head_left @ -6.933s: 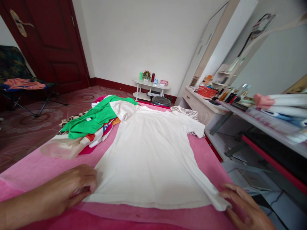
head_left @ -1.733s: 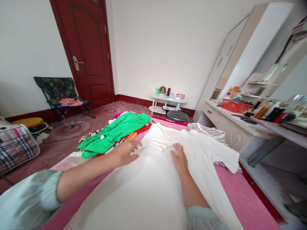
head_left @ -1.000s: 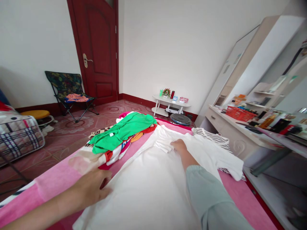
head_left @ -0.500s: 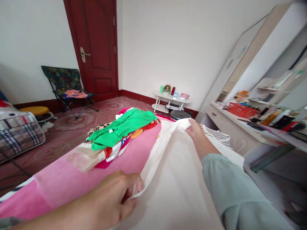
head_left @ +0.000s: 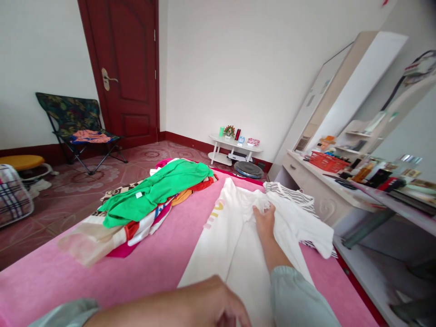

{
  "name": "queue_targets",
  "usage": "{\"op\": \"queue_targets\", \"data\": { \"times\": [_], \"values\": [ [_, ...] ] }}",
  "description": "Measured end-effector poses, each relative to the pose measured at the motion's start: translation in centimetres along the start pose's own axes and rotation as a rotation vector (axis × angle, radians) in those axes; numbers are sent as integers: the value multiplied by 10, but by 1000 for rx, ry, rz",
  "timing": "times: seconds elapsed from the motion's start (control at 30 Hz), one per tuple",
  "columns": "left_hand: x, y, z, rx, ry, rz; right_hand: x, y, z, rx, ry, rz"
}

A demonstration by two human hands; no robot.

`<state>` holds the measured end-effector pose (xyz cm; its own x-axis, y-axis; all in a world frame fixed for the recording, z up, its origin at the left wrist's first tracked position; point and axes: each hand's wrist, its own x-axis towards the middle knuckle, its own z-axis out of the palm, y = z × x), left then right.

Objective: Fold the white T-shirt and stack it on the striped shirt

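A white T-shirt (head_left: 211, 254) with a pale yellow and pink print lies along the pink bedspread (head_left: 163, 259), its short sleeve (head_left: 316, 231) spread to the right. My right hand (head_left: 265, 220) grips bunched cloth near the shirt's far end, thumb and fingers closed on it. Low in the view, my left hand (head_left: 218, 302) is curled over the near part of the shirt; its fingertips are partly cut off by the frame edge. Beneath the shirt's far right side, a black-and-white striped garment (head_left: 289, 193) sticks out.
On the bed's left lies a pile of clothes topped by a green garment (head_left: 163, 186). A dressing table (head_left: 306, 181) with a red basket (head_left: 327, 161) stands close on the right. Beyond are a low white table (head_left: 218, 156), a round dark device (head_left: 248, 169) and a folding chair (head_left: 71, 113).
The shirt's raised edge has come down onto the bed, and its sleeve and print now show. My right hand moved lower with the cloth; my left hand moved right and nearer the bottom edge.
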<state>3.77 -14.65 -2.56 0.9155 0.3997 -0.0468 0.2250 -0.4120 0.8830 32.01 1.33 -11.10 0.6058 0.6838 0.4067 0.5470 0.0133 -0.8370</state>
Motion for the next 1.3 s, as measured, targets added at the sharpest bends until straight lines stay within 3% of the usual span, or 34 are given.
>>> {"op": "queue_targets", "data": {
  "times": [0.07, 0.13, 0.23, 0.37, 0.47, 0.57, 0.63, 0.73, 0.8, 0.9, 1.1, 1.3],
  "values": [
    [18, 2, -26, 121, 193, 52, -5, -7, -3, -109, -32, -45],
    [41, -11, -49, 335, 460, 74, -7, -11, -7, -224, -54, -70],
    [73, -51, -69, 589, 587, -49, -8, -14, -12, -266, -39, -109],
    [88, -97, -66, 739, 514, -244, -11, -18, -17, -276, 36, -125],
    [87, -108, -59, 783, 522, -259, -19, -30, -20, -381, 141, -125],
    [87, -107, -57, 795, 540, -254, -25, -46, -20, -454, 212, -293],
    [88, -107, -57, 797, 549, -249, -23, -57, -13, -463, 105, -448],
    [89, -107, -57, 792, 560, -253, -11, -67, 8, -475, -275, -618],
    [89, -106, -57, 784, 557, -257, -2, -68, 28, -520, -491, -660],
    [88, -104, -58, 770, 548, -267, 9, -60, 59, -660, -671, -612],
    [87, -100, -58, 740, 541, -267, 25, -54, 94, -874, -762, -372],
    [86, -99, -60, 719, 510, -279, 31, -61, 114, -853, -657, -518]
  ]
}}
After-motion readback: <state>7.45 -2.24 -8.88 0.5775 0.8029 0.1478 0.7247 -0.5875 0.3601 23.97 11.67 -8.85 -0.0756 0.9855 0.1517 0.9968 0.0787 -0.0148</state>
